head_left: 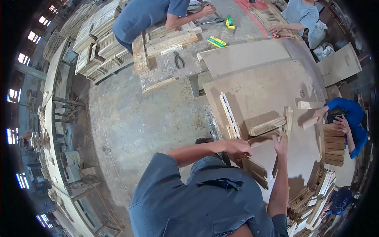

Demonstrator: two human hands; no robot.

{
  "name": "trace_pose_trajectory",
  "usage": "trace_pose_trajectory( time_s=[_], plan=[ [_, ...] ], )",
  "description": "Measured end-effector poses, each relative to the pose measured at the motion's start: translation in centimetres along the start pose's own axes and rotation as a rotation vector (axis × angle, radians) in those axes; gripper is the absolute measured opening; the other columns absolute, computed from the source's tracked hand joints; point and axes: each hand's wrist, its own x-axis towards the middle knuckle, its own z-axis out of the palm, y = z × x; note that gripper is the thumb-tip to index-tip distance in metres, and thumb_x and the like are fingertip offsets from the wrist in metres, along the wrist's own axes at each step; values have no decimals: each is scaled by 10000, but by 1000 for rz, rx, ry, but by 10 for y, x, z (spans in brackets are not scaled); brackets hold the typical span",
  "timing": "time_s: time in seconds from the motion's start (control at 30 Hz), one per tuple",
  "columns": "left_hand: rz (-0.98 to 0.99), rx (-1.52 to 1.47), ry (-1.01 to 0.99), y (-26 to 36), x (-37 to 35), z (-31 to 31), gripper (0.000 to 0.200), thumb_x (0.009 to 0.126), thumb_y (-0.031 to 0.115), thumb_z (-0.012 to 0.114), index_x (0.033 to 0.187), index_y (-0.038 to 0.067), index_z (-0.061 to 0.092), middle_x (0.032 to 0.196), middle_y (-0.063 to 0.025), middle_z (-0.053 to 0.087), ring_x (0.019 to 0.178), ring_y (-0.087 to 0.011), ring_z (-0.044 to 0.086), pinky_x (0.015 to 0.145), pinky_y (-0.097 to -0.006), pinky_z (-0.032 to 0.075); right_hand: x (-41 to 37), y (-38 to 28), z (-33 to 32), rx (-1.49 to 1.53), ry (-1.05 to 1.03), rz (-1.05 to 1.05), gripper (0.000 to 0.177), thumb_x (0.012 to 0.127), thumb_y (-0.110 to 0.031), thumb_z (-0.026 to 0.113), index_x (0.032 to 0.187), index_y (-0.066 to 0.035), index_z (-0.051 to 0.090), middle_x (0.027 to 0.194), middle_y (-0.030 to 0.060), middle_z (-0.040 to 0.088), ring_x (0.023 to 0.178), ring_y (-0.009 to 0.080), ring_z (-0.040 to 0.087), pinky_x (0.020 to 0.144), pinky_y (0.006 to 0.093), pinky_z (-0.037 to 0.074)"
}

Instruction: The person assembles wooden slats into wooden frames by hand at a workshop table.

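Observed a broad board worktop (256, 87) over a concrete floor (130, 118), with three other people at work around it. Noted one co-worker in a blue shirt (353, 118) at the right edge, one hand on a wood block (310, 105), beside a stack of slats (334, 147). Logged a white notched rail (230, 114) lying lengthwise on the board, and just right of it a short pile of slats (267, 126).

Found the left hand (238, 147) closed tight round the near end of a wooden slat (263, 138) – held level, low over the board's near edge, between both hands. Found the right hand (281, 144) raised at the slat's far end, fingers pointing up and touching it – cannot tell whether gripping.

Recorded pliers (179, 59) on the far bench.
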Motion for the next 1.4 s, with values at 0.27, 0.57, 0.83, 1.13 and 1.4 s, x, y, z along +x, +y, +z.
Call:
trace_pose_trajectory(
  time_s=[0.27,0.57,0.83,1.13,1.4],
  plan=[
    [-36,-161,333,17,-34,-16,436,712,68,690,1144,12,683,1011,-217,704,962,-394,689,830,-439,550,1,6,23,215,54,-1,715,795,-220,786,1418,25,533,1328,253,615,1242,383,582,1095,455,440],
    [-302,-132,574,15,-9,-32,314,903,179,685,1171,17,715,1081,-192,747,969,-312,740,840,-377,580,-32,-91,-93,614,139,236,397,829,-126,777,1183,-10,641,931,109,712,778,175,665,724,353,541],
    [-147,-239,34,10,10,-61,603,975,374,720,1430,7,569,1204,-161,733,1091,-214,686,940,-338,530,-74,-208,-158,152,-132,-266,476,795,-50,644,1268,-65,590,831,182,667,712,337,658,677,412,531],
    [-151,-520,-128,-26,1,-23,307,955,79,731,1238,-27,677,1103,-37,740,997,-80,613,888,-297,511,-77,-223,-145,-63,-259,-355,364,781,-89,602,1144,-68,598,741,218,634,707,425,635,654,511,496],
    [-173,-573,-114,-19,0,-31,251,966,67,715,1194,-35,684,1074,-37,735,998,-84,610,868,-295,518,-61,-236,-141,-185,-271,-386,258,795,-69,587,1053,-60,586,706,197,627,674,409,640,625,511,483]
  ],
)
